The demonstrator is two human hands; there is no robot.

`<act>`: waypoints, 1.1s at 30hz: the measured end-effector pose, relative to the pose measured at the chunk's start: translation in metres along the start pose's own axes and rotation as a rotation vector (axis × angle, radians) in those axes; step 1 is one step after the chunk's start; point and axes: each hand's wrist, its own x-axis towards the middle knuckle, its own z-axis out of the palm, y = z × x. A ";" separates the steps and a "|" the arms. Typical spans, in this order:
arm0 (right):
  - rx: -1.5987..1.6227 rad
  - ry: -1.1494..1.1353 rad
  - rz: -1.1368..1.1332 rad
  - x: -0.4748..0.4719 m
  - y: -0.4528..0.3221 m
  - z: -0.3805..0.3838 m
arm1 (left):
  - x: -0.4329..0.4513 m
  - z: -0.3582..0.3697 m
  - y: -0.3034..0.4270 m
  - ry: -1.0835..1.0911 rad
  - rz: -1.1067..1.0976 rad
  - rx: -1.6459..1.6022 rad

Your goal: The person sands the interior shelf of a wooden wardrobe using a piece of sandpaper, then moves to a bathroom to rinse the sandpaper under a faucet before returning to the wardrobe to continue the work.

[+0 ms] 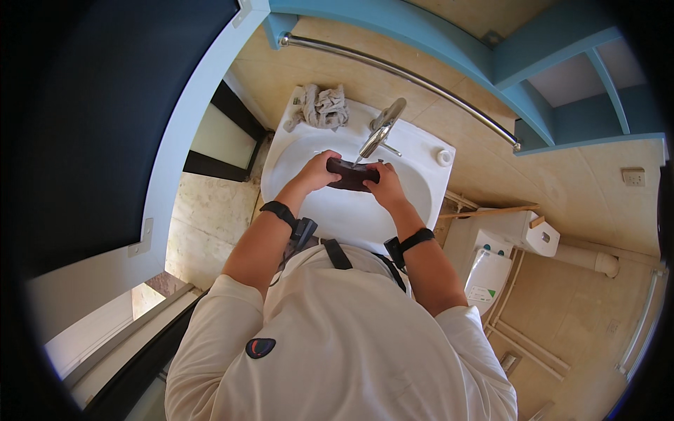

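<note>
A dark brown item [350,176], perhaps wet cloth or leather, is stretched sideways between my hands over the white washbasin [342,216]. My left hand [319,171] grips its left end, and my right hand [386,181] grips the right end. Water runs from the chrome faucet [380,134] onto the item's upper edge. A crumpled grey cloth [325,107] lies on the basin's back left corner. On the back right corner sits a small round white object [444,157].
A chrome towel bar [400,79] runs along the wall behind the basin, below a blue shelf [437,39]. A white toilet [487,273] stands at right, with a wooden stick [489,211] across its tank. A dark-panelled door [174,142] is at left.
</note>
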 end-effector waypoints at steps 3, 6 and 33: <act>-0.137 -0.011 0.045 0.010 -0.001 -0.007 | 0.006 -0.005 0.011 0.025 -0.021 0.299; -0.052 0.092 0.018 0.014 -0.006 -0.010 | 0.002 -0.011 0.023 0.135 -0.038 0.371; -0.035 -0.185 -0.037 0.017 -0.031 -0.006 | -0.001 0.015 0.031 -0.199 -0.399 -0.984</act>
